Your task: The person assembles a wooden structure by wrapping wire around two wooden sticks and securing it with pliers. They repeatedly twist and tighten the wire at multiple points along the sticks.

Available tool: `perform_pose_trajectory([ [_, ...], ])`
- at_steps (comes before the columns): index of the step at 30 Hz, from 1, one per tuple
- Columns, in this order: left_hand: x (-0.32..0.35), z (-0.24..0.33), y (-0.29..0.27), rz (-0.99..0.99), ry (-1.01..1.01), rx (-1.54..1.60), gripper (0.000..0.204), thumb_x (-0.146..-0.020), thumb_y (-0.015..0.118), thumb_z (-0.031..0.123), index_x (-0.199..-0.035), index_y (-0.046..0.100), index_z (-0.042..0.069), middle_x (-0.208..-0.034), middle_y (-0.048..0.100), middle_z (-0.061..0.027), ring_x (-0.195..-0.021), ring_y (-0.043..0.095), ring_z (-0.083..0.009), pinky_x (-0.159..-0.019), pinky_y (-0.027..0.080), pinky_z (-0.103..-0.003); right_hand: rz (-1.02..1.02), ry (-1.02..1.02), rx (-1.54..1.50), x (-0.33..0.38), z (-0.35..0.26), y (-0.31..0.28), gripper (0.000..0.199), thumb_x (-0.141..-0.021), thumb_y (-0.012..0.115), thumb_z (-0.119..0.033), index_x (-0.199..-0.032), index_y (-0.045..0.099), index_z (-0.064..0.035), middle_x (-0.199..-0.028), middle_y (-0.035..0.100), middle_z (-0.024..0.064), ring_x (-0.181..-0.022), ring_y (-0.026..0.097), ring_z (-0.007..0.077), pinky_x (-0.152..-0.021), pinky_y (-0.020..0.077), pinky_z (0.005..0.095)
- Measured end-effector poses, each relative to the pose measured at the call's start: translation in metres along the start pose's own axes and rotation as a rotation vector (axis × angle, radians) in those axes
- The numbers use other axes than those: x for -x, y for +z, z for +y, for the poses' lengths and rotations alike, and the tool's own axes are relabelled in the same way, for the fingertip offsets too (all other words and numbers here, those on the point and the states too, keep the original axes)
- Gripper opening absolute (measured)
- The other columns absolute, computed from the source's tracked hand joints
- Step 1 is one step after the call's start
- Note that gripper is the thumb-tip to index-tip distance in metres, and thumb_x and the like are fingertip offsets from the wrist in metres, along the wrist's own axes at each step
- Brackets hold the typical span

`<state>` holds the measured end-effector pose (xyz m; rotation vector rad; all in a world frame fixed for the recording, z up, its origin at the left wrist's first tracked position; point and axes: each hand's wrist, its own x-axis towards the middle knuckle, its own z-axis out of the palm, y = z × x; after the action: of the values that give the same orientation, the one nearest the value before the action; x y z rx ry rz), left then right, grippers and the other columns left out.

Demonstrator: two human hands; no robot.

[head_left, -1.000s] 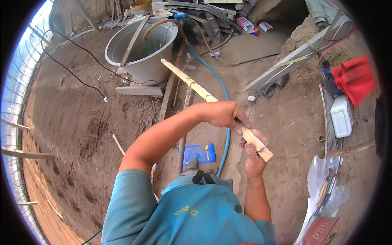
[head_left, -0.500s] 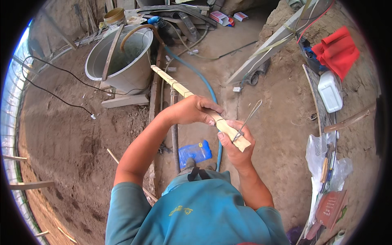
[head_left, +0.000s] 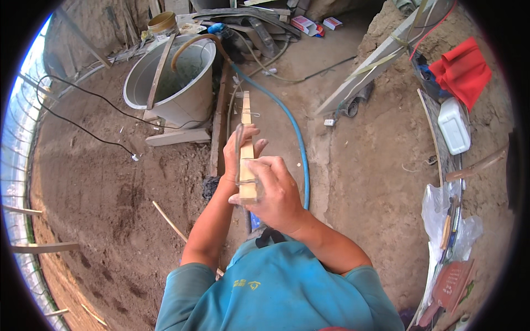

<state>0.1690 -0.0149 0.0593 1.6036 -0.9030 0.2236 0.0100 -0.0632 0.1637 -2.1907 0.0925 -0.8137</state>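
Both of my hands hold a pale wooden strip (head_left: pixel 248 193) in front of my body, its far end pointing away from me. My left hand (head_left: pixel 232 157) is wrapped round the strip's middle from the left and below. On the right, my right hand (head_left: pixel 279 190) grips the near end, fingers over the top and thumb at the cut end. Thin wire (head_left: pixel 255 115) is wound round the strip at a few places. By the near end, a bent wire loop (head_left: pixel 238 140) stands up along the left side.
A large grey tub (head_left: pixel 193 99) stands ahead left, with a plank across it and a hose in it. A blue hose (head_left: pixel 301 154) crosses the floor. A sloping post (head_left: pixel 359 83), a red cloth (head_left: pixel 464 71) and a white jug (head_left: pixel 454 127) are at right.
The wooden strip has swung from a diagonal to nearly straight ahead, its near end moving left. My right hand has moved left and turned over the strip; my left hand has rotated with it.
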Motion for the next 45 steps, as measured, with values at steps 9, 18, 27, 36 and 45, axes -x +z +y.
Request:
perform_pose_trajectory([
  [9, -0.006, -0.035, -0.061, 0.657, -0.367, 0.773, 0.020, -0.106, 0.065, 0.008, -0.123, 0.056, 0.003, -0.125, 0.072, -0.0181, -0.122, 0.071, -0.0309, -0.104, 0.062, -0.045, -0.111, 0.282, -0.027, -0.005, 0.125, -0.024, 0.045, -0.090, 0.084, -0.024, -0.124, 0.070, 0.0009, -0.120, 0.067, 0.0181, -0.106, 0.068, 0.0331, -0.093, 0.0564, 0.0414],
  [18, -0.027, -0.076, -0.121, 1.019, -0.622, 0.957, 0.032, -0.108, 0.064, 0.037, -0.088, 0.057, 0.013, -0.076, 0.065, 0.0009, -0.076, 0.069, -0.0182, -0.078, 0.061, -0.048, 0.068, 0.297, 0.566, -0.115, 0.340, -0.142, 0.050, -0.104, 0.066, -0.034, -0.135, 0.065, 0.0046, -0.129, 0.067, 0.0256, -0.122, 0.063, 0.0415, -0.107, 0.0483, 0.0487],
  [27, -0.032, -0.132, -0.119, 1.030, -0.777, 0.918, 0.047, -0.106, 0.059, 0.055, -0.097, 0.057, 0.009, -0.088, 0.068, -0.0050, -0.088, 0.071, -0.0252, -0.087, 0.061, -0.049, -0.295, 0.531, 0.147, -0.141, 0.406, -0.183, 0.030, -0.109, 0.057, -0.023, -0.121, 0.067, 0.0020, -0.082, 0.075, 0.0141, -0.071, 0.073, 0.0246, -0.070, 0.0566, 0.0399],
  [36, 0.007, -0.071, 0.035, 0.502, -0.507, -0.327, 0.041, -0.099, 0.074, 0.013, -0.135, 0.058, 0.001, -0.133, 0.061, -0.0133, -0.123, 0.059, -0.0253, -0.107, 0.048, -0.041, -0.114, 0.549, 0.178, -0.129, 0.417, -0.173, 0.024, -0.108, 0.055, -0.019, -0.112, 0.069, -0.0005, -0.077, 0.073, 0.0140, -0.069, 0.072, 0.0255, -0.066, 0.0558, 0.0409],
  [45, -0.129, -0.025, 0.224, -0.805, -0.044, -0.697, 0.061, -0.095, 0.065, 0.062, -0.120, 0.071, 0.007, -0.125, 0.071, -0.0145, -0.124, 0.065, -0.0322, -0.104, 0.051, -0.048, -0.113, 0.546, 0.107, -0.136, 0.390, -0.170, 0.023, -0.108, 0.057, -0.019, -0.115, 0.069, -0.0005, -0.078, 0.073, 0.0130, -0.066, 0.072, 0.0228, -0.065, 0.0561, 0.0396],
])
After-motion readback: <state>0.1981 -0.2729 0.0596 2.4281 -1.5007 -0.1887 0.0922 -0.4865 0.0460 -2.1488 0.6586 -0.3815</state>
